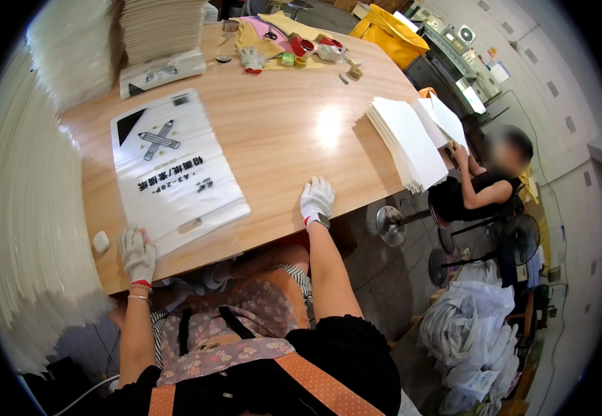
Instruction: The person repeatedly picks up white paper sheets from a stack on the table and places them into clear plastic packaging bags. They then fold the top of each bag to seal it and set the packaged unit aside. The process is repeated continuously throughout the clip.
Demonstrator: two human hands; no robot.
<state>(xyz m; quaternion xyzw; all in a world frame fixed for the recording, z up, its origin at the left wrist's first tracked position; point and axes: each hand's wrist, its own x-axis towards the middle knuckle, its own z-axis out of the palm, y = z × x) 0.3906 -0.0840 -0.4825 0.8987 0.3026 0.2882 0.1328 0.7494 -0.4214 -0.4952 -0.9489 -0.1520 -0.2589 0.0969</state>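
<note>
A flat clear plastic bag (pixel 211 152) with a black corner, a crossed-pencils print and a cut-out handle lies on the wooden table (pixel 280 139) in front of me. My left hand (pixel 138 253), in a white knit glove with some fingertips showing, rests with fingers stretched at the bag's near left corner; whether it pinches the film I cannot make out. A small white rounded object (pixel 100 241) lies beside it. Farther right, my right hand (pixel 317 199), also gloved, lies flat near the table's front edge, fingers extended and holding nothing.
Tall stacks of plastic bags (pixel 30 194) line the left side. Scissors (pixel 270 35), tape rolls (pixel 301 46) and a spare glove (pixel 251 58) lie at the back. On the right, a seated person handles white paper sheets (pixel 405 142). A fan (pixel 519 239) stands behind.
</note>
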